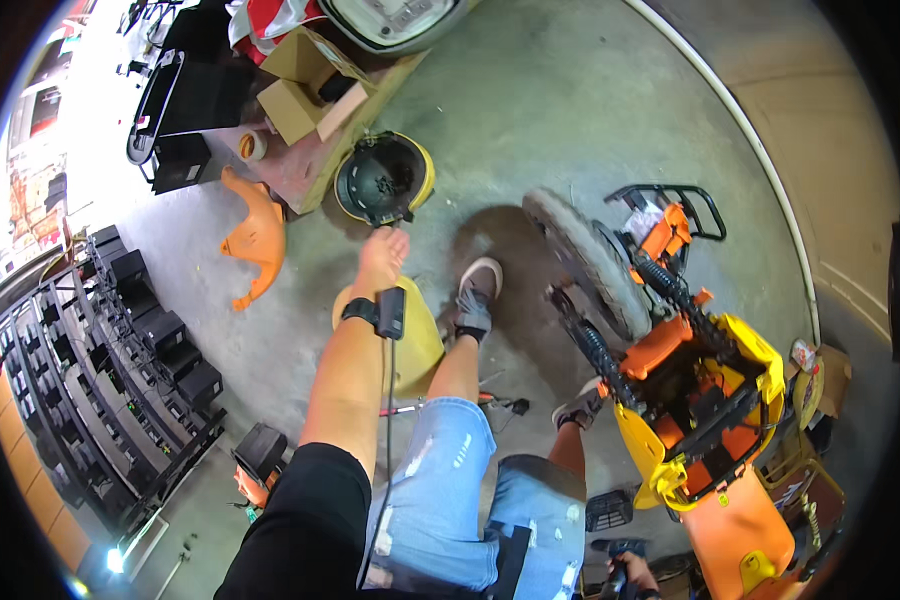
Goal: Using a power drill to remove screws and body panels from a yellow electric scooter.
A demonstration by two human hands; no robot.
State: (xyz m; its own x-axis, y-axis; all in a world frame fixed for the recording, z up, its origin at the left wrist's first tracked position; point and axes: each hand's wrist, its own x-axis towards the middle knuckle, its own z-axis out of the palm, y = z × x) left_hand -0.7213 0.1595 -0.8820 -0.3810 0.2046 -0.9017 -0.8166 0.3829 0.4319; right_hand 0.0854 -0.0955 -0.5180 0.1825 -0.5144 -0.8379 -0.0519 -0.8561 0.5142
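My left hand (384,255) reaches forward with curled fingers to the near rim of a yellow-and-black helmet (379,180). The helmet's hollow dark inside faces up, beside a low wooden platform. A black wristband with a small box (390,312) is on my left wrist, and a cable runs down from it. Low at the right, my right hand (638,572) is wrapped round the grip of a dark power drill (618,547), partly cut off by the lower edge. Under my left forearm a yellow curved panel (417,345) is partly hidden.
An orange-and-yellow motorbike (710,400) with its wheel (588,262) stands at right. An orange curved part (258,240) lies on the floor. On the platform (305,175) sits an open cardboard box (298,100). A rack of black parts (100,380) stands at left; a white pipe (760,130) runs along the right.
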